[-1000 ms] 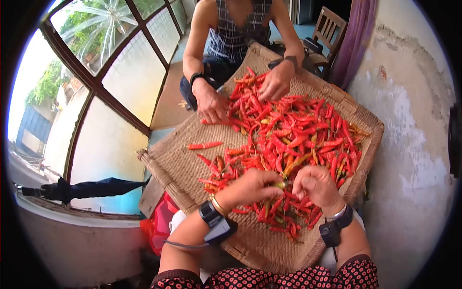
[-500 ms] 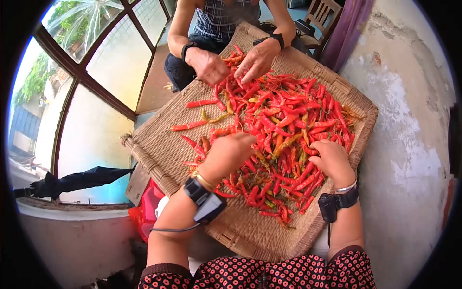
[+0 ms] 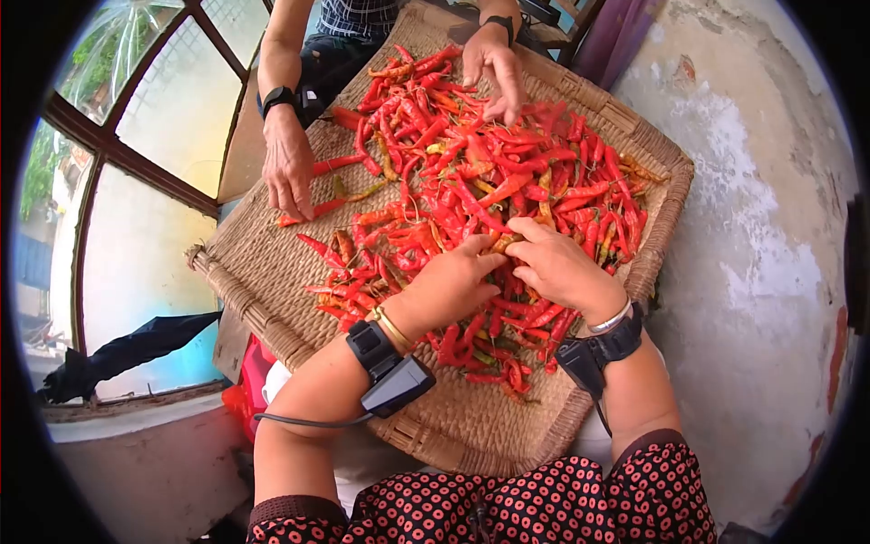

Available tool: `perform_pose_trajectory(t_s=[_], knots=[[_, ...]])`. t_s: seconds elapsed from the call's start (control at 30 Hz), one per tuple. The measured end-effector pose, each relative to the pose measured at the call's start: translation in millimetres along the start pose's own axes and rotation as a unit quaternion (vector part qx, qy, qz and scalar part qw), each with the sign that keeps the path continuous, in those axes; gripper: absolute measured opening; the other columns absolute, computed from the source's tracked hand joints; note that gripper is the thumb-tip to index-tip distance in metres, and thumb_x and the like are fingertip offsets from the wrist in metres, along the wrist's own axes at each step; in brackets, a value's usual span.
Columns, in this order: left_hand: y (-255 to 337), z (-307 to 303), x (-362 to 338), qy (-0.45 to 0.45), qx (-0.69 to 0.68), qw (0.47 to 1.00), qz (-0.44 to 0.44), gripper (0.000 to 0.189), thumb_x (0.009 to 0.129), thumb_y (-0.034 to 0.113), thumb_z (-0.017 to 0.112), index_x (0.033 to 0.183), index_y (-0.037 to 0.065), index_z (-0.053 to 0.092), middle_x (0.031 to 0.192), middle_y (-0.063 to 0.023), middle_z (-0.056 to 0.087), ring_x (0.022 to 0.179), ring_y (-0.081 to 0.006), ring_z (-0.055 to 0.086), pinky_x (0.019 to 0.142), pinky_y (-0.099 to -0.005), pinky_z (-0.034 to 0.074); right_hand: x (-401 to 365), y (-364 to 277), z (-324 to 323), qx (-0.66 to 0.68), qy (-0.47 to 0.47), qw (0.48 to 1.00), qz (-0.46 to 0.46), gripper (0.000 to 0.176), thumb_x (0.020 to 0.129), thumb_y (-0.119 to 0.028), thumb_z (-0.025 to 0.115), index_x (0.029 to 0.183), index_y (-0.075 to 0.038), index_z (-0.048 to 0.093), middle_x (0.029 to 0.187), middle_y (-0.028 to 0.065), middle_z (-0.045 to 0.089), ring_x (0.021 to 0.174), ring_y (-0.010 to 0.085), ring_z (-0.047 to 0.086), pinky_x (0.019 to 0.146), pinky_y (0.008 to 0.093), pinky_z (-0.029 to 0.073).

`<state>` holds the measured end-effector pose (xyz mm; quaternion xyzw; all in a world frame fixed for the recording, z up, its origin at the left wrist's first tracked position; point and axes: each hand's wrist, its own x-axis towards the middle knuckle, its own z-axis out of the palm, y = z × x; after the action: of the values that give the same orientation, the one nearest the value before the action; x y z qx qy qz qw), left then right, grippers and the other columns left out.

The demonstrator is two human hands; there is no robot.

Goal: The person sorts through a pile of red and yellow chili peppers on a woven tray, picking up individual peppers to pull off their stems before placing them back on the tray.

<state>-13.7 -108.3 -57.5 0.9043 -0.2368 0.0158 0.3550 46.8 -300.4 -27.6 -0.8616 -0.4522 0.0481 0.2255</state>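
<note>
A heap of red chili peppers (image 3: 426,118), with some yellowish-brown ones among them, lies on a square woven tray (image 3: 258,267) in front of me. My left hand (image 3: 453,283) and my right hand (image 3: 566,272) meet above the near middle of the heap. Between their fingertips is a yellowish-brown chili pepper (image 3: 507,242), pinched from both sides. Its ends are partly hidden by my fingers. Beneath my hands, more red peppers are partly covered.
Across the tray sits another person, one hand (image 3: 288,172) at a red pepper on the left, the other hand (image 3: 495,72) over the far peppers. A folded black umbrella (image 3: 136,354) leans by the window. A rough plaster wall (image 3: 752,272) stands on the right.
My hands have come together from apart and now share a yellowish-brown pepper. The other person's hands have separated, one moving left to a pepper. The view has shifted slightly.
</note>
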Motion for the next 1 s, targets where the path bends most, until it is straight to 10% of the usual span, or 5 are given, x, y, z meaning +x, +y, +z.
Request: perform_pose_trajectory(t_s=[0.33,0.53,0.6,0.87,1.0], knots=[[-9.5,-33.0,-2.3,0.031,-0.447,0.863,-0.234,0.018,0.08,-0.003,0.063,0.092,0.005,0.053,0.083,0.0015,0.057,0.072,-0.0049,0.056,0.063,-0.0183,0.047,8.4,-20.9,-10.5,0.184,0.097,0.973,-0.098,0.029,0.072,-0.007,0.062,0.099,0.002,0.057,0.113,0.0162,0.048,0.103,0.0326,0.052,0.085,0.0368,0.045],[-30.9,-94.6,-18.6,0.258,-0.241,0.9,-0.254,0.019,0.078,0.005,0.062,0.096,0.001,0.057,0.075,-0.0039,0.059,0.058,-0.0087,0.055,0.055,-0.0238,0.045,-16.3,-9.3,-13.8,0.073,-0.019,0.997,0.011,0.021,0.068,-0.015,0.067,0.082,-0.002,0.06,0.081,0.0149,0.059,0.079,0.0339,0.059,0.069,0.0429,0.047],[-43.0,-101.8,-23.7,0.323,0.194,0.903,-0.208,0.024,0.074,0.006,0.065,0.097,0.003,0.059,0.077,-0.0092,0.061,0.057,-0.016,0.058,0.056,-0.0295,0.046,-28.2,-7.4,-11.9,-0.015,-0.196,0.98,0.043,0.029,0.07,-0.016,0.066,0.096,-0.003,0.061,0.084,0.0136,0.06,0.083,0.0323,0.058,0.071,0.0412,0.046],[1.5,-43.1,-20.8,-0.081,0.2,0.97,-0.11,0.024,0.07,0.017,0.068,0.091,0.008,0.063,0.085,-0.0095,0.057,0.078,-0.0296,0.06,0.067,-0.0388,0.049,-26.1,-16.3,2.2,-0.102,-0.259,0.959,0.053,0.022,0.062,-0.014,0.065,0.079,-0.002,0.06,0.077,0.0148,0.06,0.079,0.033,0.06,0.068,0.0432,0.047],[-6.7,-29.8,-19.4,-0.076,0.234,0.965,-0.092,0.026,0.069,0.018,0.068,0.092,0.009,0.063,0.088,-0.0083,0.055,0.077,-0.0288,0.059,0.066,-0.0389,0.049,-23.5,-16.4,11.7,-0.125,-0.282,0.948,0.079,0.014,0.063,-0.011,0.06,0.074,-0.002,0.059,0.071,0.0157,0.06,0.074,0.0336,0.06,0.064,0.0425,0.047]])
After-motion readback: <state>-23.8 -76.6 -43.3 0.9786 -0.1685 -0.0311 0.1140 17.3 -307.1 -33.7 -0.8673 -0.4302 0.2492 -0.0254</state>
